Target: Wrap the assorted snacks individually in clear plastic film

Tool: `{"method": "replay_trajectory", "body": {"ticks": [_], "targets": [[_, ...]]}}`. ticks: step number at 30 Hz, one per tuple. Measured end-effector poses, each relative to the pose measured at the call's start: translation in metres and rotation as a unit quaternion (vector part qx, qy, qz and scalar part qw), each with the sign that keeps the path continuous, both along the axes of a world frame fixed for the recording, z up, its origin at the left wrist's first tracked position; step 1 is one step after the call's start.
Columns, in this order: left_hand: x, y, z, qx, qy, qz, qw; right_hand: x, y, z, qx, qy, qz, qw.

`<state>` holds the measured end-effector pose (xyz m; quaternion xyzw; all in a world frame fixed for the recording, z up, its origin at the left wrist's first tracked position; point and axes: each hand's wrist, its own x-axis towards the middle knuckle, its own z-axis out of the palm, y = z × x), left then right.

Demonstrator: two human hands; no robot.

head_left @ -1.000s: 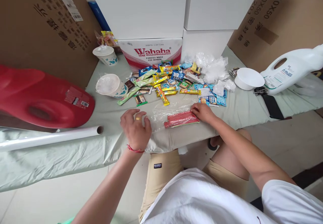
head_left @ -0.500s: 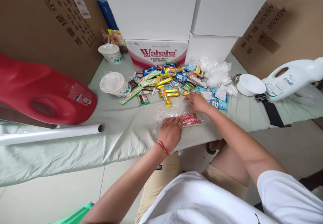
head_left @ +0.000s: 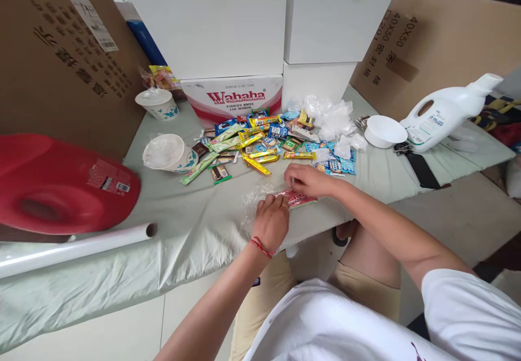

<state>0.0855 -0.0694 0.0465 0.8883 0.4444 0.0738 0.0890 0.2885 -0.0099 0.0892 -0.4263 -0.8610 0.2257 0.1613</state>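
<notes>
A red flat packet [head_left: 299,198] lies near the table's front edge, with crinkled clear plastic wrap [head_left: 256,195] over and around it. My left hand [head_left: 272,221] presses its curled fingers on the wrap at the packet's left end. Bent over the packet's far edge, my right hand [head_left: 306,181] has its fingers closed on the wrap; the fingertips are partly hidden. Just beyond it lies a yellow snack bar [head_left: 299,155]. Behind my hands spreads a heap of wrapped snacks [head_left: 260,141] in yellow, green and blue.
Two paper cups [head_left: 169,153] with plastic over them stand left of the snacks. A red jug [head_left: 61,182] and a white roll [head_left: 81,249] lie further left. Crumpled clear plastic [head_left: 329,116], a white bowl [head_left: 385,132] and a white detergent bottle [head_left: 443,114] are at right. Boxes [head_left: 240,97] line the back.
My right hand has drawn back toward me, from the far side of the wrap to the red packet. My left hand stays on the packet's left end. The view has shifted right.
</notes>
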Motion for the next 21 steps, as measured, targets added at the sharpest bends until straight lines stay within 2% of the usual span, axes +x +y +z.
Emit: {"method": "replay_trajectory", "body": {"ticks": [4, 6, 8, 10, 12, 14, 16, 18, 21], "targets": [[-0.005, 0.003, -0.009, 0.003, -0.058, -0.018, 0.998, 0.002, -0.050, -0.014, -0.013, 0.024, 0.064, 0.998], [-0.017, 0.006, -0.017, -0.010, -0.127, -0.047, 0.991, 0.000, -0.066, -0.025, -0.002, -0.004, 0.058, 0.998], [-0.035, 0.008, -0.022, -0.018, -0.219, -0.050, 0.974, -0.002, -0.076, -0.035, 0.015, -0.041, 0.043, 0.998], [-0.055, 0.012, -0.025, -0.010, -0.308, 0.029, 0.951, -0.004, -0.083, -0.043, 0.031, -0.080, 0.040, 0.996], [-0.072, 0.018, -0.024, -0.009, -0.372, 0.187, 0.909, -0.007, -0.089, -0.047, 0.049, -0.109, 0.054, 0.991], [-0.082, 0.027, -0.020, -0.059, -0.399, 0.329, 0.854, -0.009, -0.093, -0.049, 0.064, -0.125, 0.074, 0.987], [-0.082, 0.037, -0.016, -0.145, -0.392, 0.390, 0.820, -0.012, -0.095, -0.049, 0.074, -0.131, 0.089, 0.985], [-0.076, 0.046, -0.012, -0.210, -0.366, 0.384, 0.821, -0.016, -0.095, -0.049, 0.079, -0.132, 0.100, 0.983], [-0.066, 0.051, -0.007, -0.216, -0.293, 0.333, 0.870, -0.020, -0.093, -0.050, 0.084, -0.126, 0.112, 0.982]]}}
